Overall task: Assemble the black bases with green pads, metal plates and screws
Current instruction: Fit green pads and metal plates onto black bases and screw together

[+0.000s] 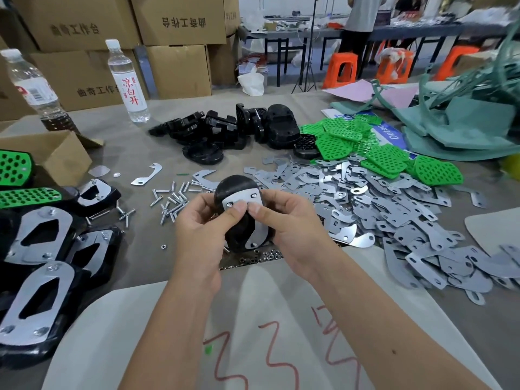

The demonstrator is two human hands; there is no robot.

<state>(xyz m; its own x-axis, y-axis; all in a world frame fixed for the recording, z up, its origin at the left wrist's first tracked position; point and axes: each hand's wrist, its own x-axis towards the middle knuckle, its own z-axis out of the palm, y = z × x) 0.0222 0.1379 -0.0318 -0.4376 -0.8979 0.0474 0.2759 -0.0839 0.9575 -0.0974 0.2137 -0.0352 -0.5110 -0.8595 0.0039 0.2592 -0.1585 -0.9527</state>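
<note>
Black base sits mid-frame, held up between both hands, long side running top to bottom. Left hand and right hand pinch metal plate on base; loose screws lie just left on desk.

One head cam, wide-angle, looks fwd & down, close over the table; boxes far behind

Stacked cardboard boxes walled the ten to twelve o'clock side behind the grey-covered tabletop. At one o'clock stood a long dark table, three orange stools before it, a tripod stand on the grey floor.
</note>
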